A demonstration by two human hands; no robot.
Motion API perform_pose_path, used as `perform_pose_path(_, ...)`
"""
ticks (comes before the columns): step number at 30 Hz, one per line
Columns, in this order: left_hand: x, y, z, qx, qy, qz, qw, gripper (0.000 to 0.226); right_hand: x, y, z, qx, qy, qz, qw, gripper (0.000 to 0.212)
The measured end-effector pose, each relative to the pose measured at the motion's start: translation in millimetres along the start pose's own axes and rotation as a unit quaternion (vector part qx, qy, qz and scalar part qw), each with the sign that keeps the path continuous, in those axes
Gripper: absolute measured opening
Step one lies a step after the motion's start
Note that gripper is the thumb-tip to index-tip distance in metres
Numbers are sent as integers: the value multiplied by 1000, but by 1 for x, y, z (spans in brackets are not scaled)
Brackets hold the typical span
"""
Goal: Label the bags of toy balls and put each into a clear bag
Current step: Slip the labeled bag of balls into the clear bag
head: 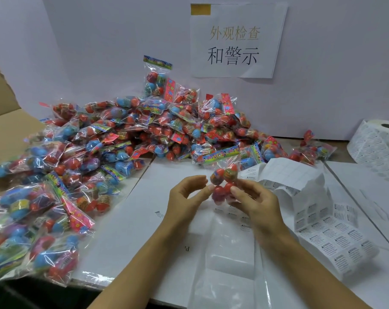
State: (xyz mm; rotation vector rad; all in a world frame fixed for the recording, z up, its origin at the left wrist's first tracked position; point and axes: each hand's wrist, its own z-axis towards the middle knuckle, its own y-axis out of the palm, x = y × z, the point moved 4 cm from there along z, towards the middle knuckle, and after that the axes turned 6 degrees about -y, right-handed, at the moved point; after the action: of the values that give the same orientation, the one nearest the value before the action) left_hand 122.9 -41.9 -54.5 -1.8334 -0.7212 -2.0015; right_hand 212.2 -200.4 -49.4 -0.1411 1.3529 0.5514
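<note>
— Toy-ball bag (223, 182), the small crinkly cellophane packet of red and patterned balls with a bright card header — why is it up in the air rather than lying flat?

— It's lifted over the white tabletop (126, 221), I'd say so both sides can be reached. The right hand (254, 200) has its fingers (238, 191) curled onto the packet's lower balls, pinching it; the left hand (185, 192) has bent fingertips at its left edge, though I cannot tell if they truly grip.

— And the white strip of printed warning labels (331, 233)?

— Draped just right of the hands, fed from the big label roll (376, 143) — within easy reach for peeling. Whether a label is already on, I can't tell.

— The clear bag?

— A flat transparent plastic bag (224, 262) lies directly below the packet, probably waiting to receive it. The heaped pile of unprocessed packets (144, 132) sits behind and left.
</note>
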Motion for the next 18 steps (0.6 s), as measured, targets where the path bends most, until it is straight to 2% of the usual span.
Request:
perform_pose_path(2,-1,-3,2,4,-28,-30,999,46,2,2,1,-22,45,49,998,20)
perform_pose_path(5,-2,-2,3,-15,-52,-85,995,37,5,6,1,-48,90,82,991,22)
perform_pose_path(8,-2,-1,3,-14,-44,-87,995,36,9,8,0,-48,123,111,985,21)
perform_pose_path(18,-1,-3,5,-18,-27,-75,997,33,10,8,0,-56,137,109,983,20)
